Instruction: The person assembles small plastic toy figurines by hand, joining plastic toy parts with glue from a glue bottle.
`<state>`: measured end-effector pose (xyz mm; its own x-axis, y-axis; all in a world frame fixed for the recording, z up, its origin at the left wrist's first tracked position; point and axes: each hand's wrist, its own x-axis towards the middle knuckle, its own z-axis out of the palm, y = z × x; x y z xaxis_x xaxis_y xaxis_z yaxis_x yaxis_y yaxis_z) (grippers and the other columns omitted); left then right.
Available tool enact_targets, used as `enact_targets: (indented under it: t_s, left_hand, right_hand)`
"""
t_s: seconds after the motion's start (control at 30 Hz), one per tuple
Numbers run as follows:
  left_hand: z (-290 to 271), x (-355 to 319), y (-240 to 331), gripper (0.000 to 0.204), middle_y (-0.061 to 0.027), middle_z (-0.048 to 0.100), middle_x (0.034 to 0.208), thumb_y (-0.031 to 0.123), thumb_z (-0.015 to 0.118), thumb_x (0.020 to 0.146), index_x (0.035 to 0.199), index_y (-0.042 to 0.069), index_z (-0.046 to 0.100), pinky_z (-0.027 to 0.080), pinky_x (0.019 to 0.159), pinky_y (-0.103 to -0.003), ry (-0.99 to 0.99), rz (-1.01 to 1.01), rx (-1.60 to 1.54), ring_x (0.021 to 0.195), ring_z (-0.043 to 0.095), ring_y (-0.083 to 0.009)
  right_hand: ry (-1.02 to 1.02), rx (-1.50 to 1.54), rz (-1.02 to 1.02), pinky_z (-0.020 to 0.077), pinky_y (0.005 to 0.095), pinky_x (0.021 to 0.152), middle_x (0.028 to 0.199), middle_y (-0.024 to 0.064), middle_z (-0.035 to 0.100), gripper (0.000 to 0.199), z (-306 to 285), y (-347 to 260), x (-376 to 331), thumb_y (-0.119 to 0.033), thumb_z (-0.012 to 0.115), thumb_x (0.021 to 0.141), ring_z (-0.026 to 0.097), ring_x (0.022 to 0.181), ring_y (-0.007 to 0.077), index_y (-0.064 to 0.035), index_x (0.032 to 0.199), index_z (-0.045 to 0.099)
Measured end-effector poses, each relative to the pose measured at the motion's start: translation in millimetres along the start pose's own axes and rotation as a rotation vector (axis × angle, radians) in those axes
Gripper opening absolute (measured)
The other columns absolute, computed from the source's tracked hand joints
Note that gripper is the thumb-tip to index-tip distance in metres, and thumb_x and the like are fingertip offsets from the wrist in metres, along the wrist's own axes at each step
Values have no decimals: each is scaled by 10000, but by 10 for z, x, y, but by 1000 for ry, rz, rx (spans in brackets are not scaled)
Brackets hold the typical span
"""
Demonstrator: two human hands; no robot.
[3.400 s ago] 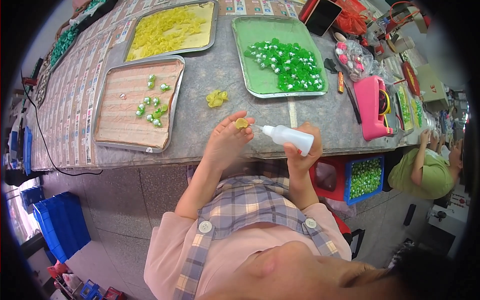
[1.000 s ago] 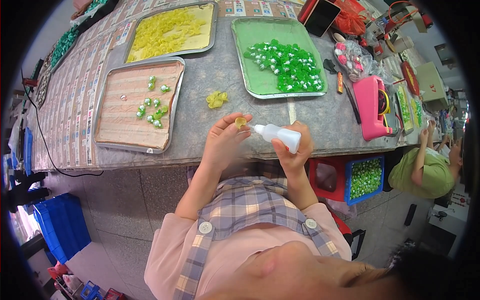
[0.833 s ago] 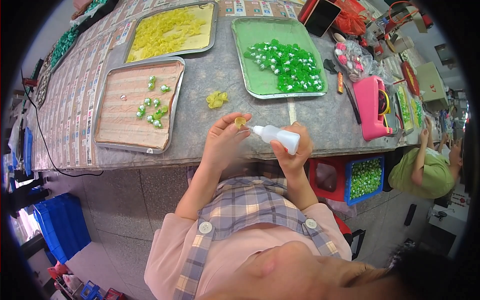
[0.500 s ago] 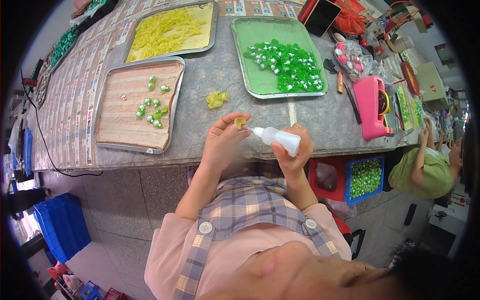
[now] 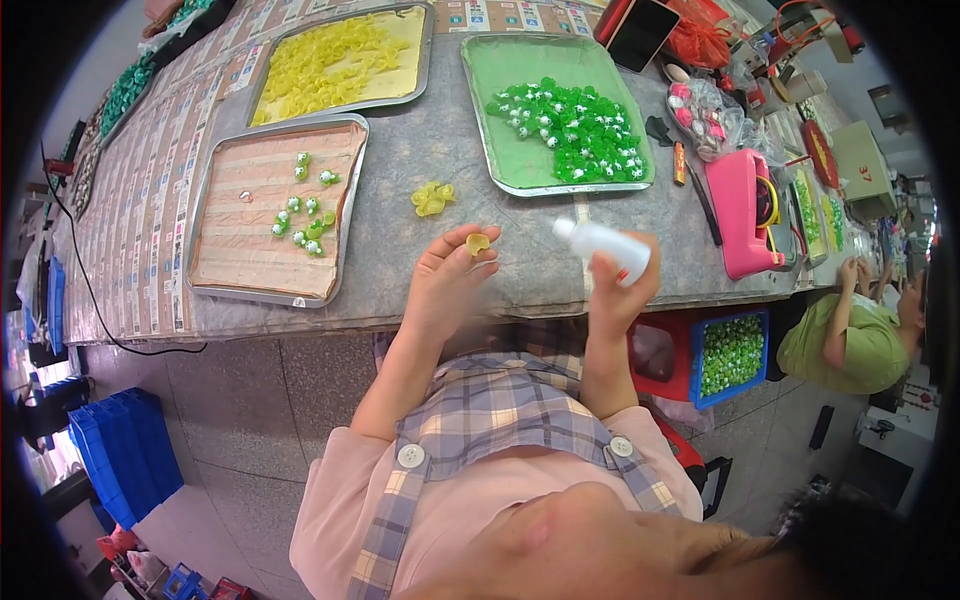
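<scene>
My left hand (image 5: 447, 275) pinches a small yellow cupped piece (image 5: 478, 243) between thumb and fingertips, just above the table's near edge. In my right hand (image 5: 625, 285) is a white squeeze bottle (image 5: 603, 249), tilted with its nozzle toward the upper left, apart from the yellow piece. Beyond my left hand lies a small heap of similar yellow pieces (image 5: 433, 198). To the left, a tray lined with pinkish cloth (image 5: 225, 235) bears several small green-and-white pieces (image 5: 313, 228). A green-lined tray (image 5: 520, 65) farther off holds a pile of green pieces with white balls (image 5: 575, 130).
At the far left, another tray (image 5: 425, 60) holds many yellow pieces. On the right are an orange tube (image 5: 679, 165), a pink holder (image 5: 735, 220) and a dark-screened device (image 5: 642, 38). A blue crate (image 5: 765, 370) of green pieces stands below; a co-worker in green (image 5: 845, 345) sits beyond.
My right hand has drawn the bottle to the right and slightly up, away from the yellow piece. My left hand stays nearly in place, still pinching it.
</scene>
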<state>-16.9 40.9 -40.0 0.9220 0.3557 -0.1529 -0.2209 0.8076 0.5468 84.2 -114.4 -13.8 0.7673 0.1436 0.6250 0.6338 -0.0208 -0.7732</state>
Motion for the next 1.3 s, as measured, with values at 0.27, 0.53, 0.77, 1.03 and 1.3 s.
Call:
enact_targets:
  t_s: [0.27, 0.53, 0.77, 1.03, 1.3]
  left_hand:
    - [-42, 31, -7, 280, -176, 529, 1067, 105, 528, 809, 1073, 18, 493, 499, 732, -281, 79, -16, -18, 841, 579, -173]
    - [-31, 49, -30, 298, -172, 524, 1081, 105, 525, 811, 1093, 22, 477, 499, 732, -278, 85, -34, -2, 837, 582, -163]
    - [-1, 55, -50, 294, -170, 526, 1078, 107, 524, 813, 1089, 18, 481, 502, 725, -275, 71, -41, 14, 834, 582, -162]
    - [-15, 36, -35, 282, -175, 527, 1075, 107, 527, 810, 1075, 15, 492, 503, 722, -275, 78, -26, -22, 824, 583, -166]
    - [0, 56, 14, 280, -124, 535, 1085, 138, 546, 800, 1062, 49, 505, 444, 785, -291, 39, -44, 17, 869, 557, -136]
  right_hand:
    - [46, 43, 400, 449, 231, 691, 954, 86, 549, 334, -403, 745, 492, -69, 604, 749, 538, 815, 123, 28, 1039, 470]
    - [73, -594, 121, 437, 304, 740, 990, 138, 554, 413, -588, 855, 548, -63, 619, 721, 558, 841, 215, 3, 1092, 449]
    - [-356, -414, -80, 423, 299, 630, 747, 57, 588, 58, 43, 361, 854, -90, 611, 695, 551, 733, 223, -50, 735, 595]
    - [-785, -824, -191, 441, 352, 692, 762, 63, 561, 124, 415, 890, 1008, -118, 615, 653, 534, 798, 229, -72, 768, 614]
    - [-686, -417, -94, 442, 293, 666, 768, 60, 570, 171, 306, 250, 798, -73, 609, 697, 564, 758, 188, -33, 852, 549]
